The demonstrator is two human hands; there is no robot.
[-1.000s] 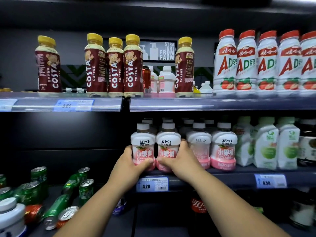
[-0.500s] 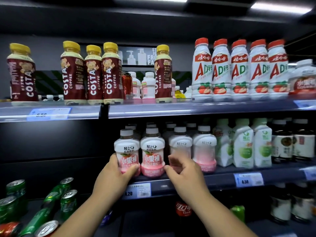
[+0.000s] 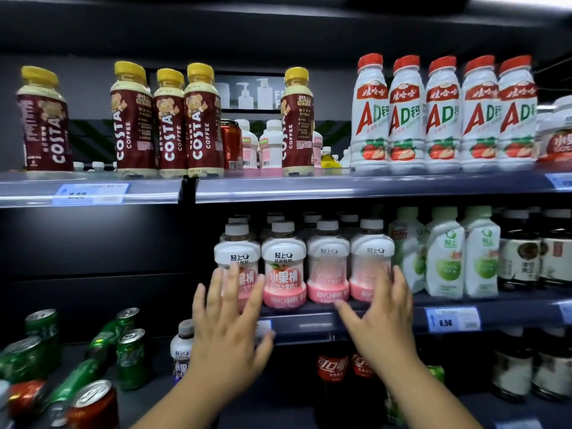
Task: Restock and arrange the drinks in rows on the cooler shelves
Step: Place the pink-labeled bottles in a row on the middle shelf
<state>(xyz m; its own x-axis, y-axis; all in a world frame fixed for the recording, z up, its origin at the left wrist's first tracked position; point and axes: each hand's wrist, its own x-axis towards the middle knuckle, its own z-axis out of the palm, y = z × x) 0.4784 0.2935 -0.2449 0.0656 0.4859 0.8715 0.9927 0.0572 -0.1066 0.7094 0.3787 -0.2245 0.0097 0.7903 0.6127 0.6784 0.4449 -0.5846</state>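
**Fingers [image 3: 233, 286] wide open at the peach drinks**

Fingers on both my hands are straight and spread out, and they hold nothing. Four peach juice bottles [image 3: 328, 267] stand up in a line at the front edge of the middle shelf [image 3: 309, 323], with more of them behind. My left hand [image 3: 229, 320] is up in front of the one at the left end. I cannot tell if it touches. My right hand [image 3: 377, 317] is at the right side of the one at the other end, just beside the green drink cartons [image 3: 445, 261].

What could go wrong? I think the bottles stand very close to the edge. If I push too hard with a flat hand, or push from the side, one may tip and knock the next one. It could even fall down onto the cans [image 3: 133, 357] and cola bottles [image 3: 332, 370] below. The second bottle looks a little more to the front than the others, so the row may not be quite straight.

Half a second ago my left hand was wrapped round the left end bottle, and my right fingers pinched the third one. Now both have let go. My right hand has moved over to the end of the row.
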